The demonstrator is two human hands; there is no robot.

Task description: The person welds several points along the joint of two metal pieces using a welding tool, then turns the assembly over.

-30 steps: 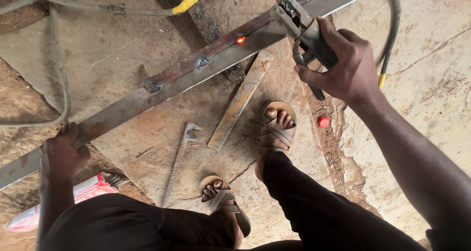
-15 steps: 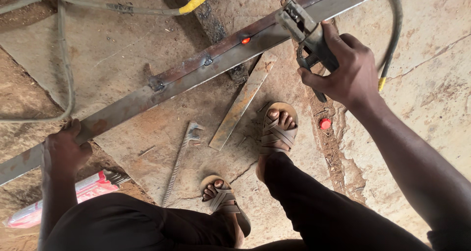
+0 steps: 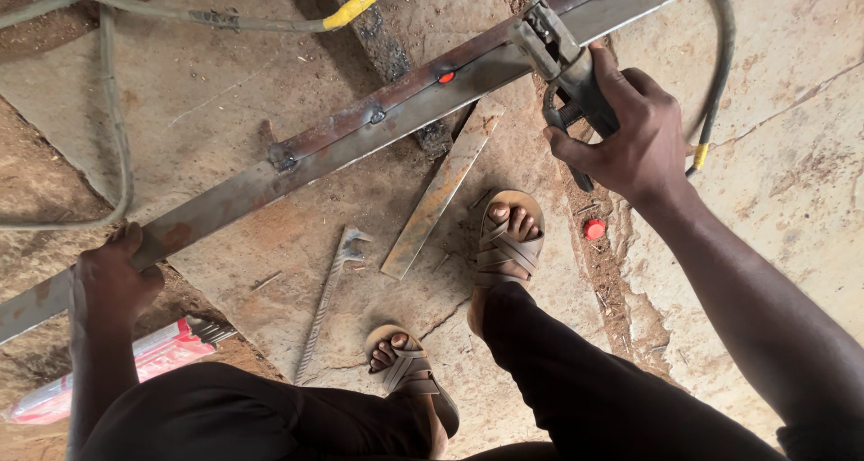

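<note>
A long rusty steel bar (image 3: 342, 141) runs diagonally from lower left to upper right over the concrete floor. My left hand (image 3: 112, 276) grips its lower left end. My right hand (image 3: 625, 137) is closed on a welding electrode holder (image 3: 562, 56), whose jaws sit against the bar at the upper right. A weld spot (image 3: 445, 77) on the bar glows red. Two darker weld spots lie further left on the bar. A thick cable (image 3: 715, 74) curves from the holder around my right hand.
A flat rusty strip (image 3: 441, 191) and a ribbed rod (image 3: 326, 299) lie on the floor under the bar. My sandalled feet (image 3: 504, 236) stand beside them. A red packet of rods (image 3: 135, 366) lies lower left, a red cap (image 3: 595, 230) near my right foot, grey cables (image 3: 117, 110) upper left.
The red glow of the weld spot has dimmed slightly. My right hand with the holder stays near the bar's upper right; the view has shifted a little.
</note>
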